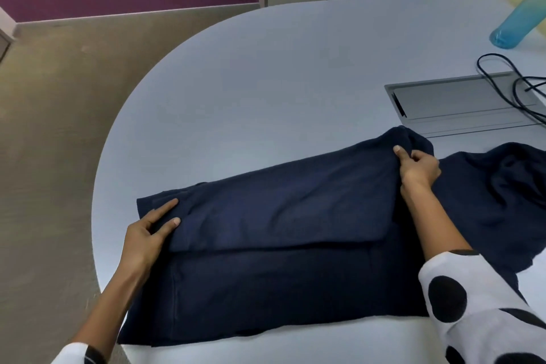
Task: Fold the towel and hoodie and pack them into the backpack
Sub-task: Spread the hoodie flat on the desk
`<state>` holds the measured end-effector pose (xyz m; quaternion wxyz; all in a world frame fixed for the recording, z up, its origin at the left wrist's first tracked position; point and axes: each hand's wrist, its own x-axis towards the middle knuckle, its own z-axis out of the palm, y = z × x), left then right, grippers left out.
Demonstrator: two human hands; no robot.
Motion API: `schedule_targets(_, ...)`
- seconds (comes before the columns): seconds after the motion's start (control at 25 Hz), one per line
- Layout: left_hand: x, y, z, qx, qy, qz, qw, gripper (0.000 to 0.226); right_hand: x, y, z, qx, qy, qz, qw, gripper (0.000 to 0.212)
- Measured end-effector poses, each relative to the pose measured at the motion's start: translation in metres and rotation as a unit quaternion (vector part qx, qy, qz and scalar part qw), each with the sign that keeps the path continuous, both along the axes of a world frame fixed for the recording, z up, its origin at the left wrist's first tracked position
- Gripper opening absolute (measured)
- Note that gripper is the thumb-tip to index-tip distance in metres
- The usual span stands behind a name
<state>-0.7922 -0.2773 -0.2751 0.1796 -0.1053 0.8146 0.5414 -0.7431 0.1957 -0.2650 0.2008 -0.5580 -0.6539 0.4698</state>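
Though bearing no legible writing, navy hoodie (pixel 266 245) spread flat over grey table (pixel 266 68), partly folded, between both hands. Left hand (pixel 147 233) at its left edge, fingers straight, pressing the fabric. Right hand (pixel 418 167) at the far right corner, pinching a fold. Black cable (pixel 502 80) and blue bottle (pixel 517 21) beyond.

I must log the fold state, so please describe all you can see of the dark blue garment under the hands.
The navy garment looks like soft knit cloth, lying flat on the grey table, one layer folded over the lower one. The left hand rests on its left edge; the right hand pinches its far right corner. More dark cloth bunches at right.
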Motion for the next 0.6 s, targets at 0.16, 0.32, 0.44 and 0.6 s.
schedule_targets(0.16, 0.007, 0.009, -0.004, -0.108, 0.046, -0.051, 0.992, 0.051, 0.009, -0.014, -0.006, -0.051, -0.028, 0.019, 0.998, 0.052)
schedule_targets(0.32, 0.008, 0.012, -0.004, -0.19, 0.1, -0.103, 0.971, 0.06, 0.025, -0.037, -0.018, -0.02, -0.052, 0.081, 0.995, 0.056)
schedule_targets(0.44, 0.008, 0.01, 0.0, -0.226, 0.137, -0.1, 0.959, 0.063, 0.031, -0.042, -0.02, 0.078, -0.039, 0.053, 0.995, 0.029)
schedule_targets(0.6, 0.019, 0.005, -0.007, -0.284, 0.143, -0.138, 0.938, 0.064, 0.038, -0.048, -0.022, 0.112, -0.096, 0.081, 0.986, 0.034)
